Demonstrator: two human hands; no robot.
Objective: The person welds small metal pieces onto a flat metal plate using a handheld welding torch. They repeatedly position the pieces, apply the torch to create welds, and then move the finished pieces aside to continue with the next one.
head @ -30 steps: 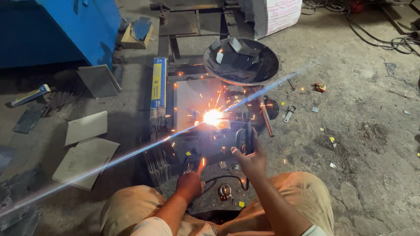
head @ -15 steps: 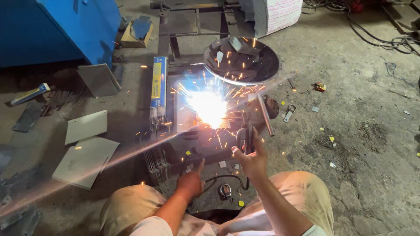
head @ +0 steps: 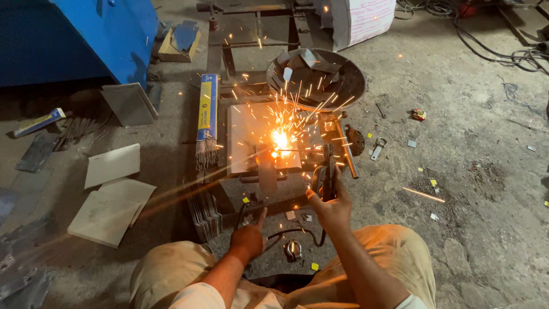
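Observation:
My right hand (head: 331, 205) grips a dark electrode holder (head: 326, 174), with its rod reaching left to a bright welding arc (head: 280, 139). Sparks fly up from the arc over a flat metal plate (head: 246, 129) lying on a low work stand. My left hand (head: 250, 237) rests low near the stand's front edge, fingers curled on a dark cable or bar; what it holds is unclear. I squat with both knees at the frame's bottom.
A round metal pan (head: 343, 86) of scrap pieces sits behind the plate. A box of welding rods (head: 207, 109) lies left of it. Flat metal sheets (head: 111, 166) lie on the floor at left, a blue machine (head: 74, 34) stands far left, cables (head: 514, 54) trail far right.
The arc has shrunk from a large flare half a second ago to a smaller glow, and sparks now scatter higher. My right hand stays on the holder; the left hand has barely moved.

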